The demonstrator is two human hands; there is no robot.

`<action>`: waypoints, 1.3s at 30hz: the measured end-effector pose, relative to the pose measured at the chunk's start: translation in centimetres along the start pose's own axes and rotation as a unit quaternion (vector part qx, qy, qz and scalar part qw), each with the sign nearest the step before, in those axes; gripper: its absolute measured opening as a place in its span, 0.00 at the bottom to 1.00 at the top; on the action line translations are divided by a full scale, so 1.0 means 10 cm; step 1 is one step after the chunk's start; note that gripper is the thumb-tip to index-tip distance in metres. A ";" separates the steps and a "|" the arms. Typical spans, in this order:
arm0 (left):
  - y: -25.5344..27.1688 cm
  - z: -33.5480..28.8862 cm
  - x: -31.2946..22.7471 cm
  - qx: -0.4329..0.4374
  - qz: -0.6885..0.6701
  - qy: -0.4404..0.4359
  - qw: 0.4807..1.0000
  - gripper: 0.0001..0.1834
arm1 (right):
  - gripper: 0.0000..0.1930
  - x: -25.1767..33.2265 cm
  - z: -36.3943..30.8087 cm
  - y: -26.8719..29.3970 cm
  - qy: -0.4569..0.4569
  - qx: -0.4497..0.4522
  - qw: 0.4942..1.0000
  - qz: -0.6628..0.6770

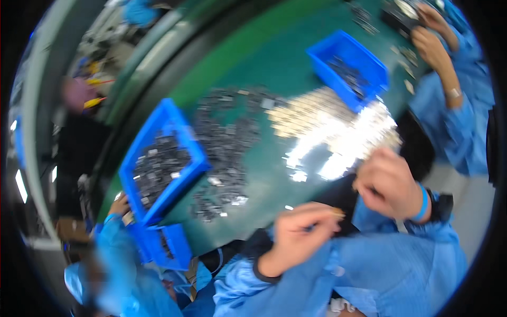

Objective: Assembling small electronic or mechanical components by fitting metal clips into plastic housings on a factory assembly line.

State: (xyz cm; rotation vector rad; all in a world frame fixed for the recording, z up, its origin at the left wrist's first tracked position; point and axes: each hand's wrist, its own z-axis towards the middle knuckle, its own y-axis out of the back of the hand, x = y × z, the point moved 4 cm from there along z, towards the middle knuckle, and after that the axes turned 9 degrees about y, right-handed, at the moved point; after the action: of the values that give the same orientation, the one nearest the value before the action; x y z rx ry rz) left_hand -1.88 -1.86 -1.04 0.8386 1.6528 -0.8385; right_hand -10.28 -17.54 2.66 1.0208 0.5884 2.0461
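My left hand (303,235) is closed, pinching a small yellowish piece (337,213) between thumb and fingertips, just off the table's near edge. To its right my right hand (388,185) has its fingers curled together; blur and the fingers hide what is in them, if anything. Just beyond the right hand, many flat cream-coloured pieces (301,116) lie spread on the green table (264,174), partly washed out by glare. Left of those is a loose heap of small dark grey pieces (227,142).
A blue bin (203,158) of dark pieces stands on the left, with a smaller blue bin (179,245) beside it. Another blue bin (332,45) sits at the far side. Co-workers in blue work at left and far right; one handles a dark box (398,21).
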 end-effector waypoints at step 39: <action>0.07 0.08 0.00 -0.185 0.016 -0.110 0.976 0.06 | 0.04 0.03 -0.10 -0.43 -0.150 -0.160 0.935 0.278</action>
State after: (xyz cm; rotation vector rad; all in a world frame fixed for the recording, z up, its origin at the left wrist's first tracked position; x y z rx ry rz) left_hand -0.91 -2.22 -1.28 0.4919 1.5313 -0.5526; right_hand -9.40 -14.72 -0.67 1.3682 -0.2217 2.2871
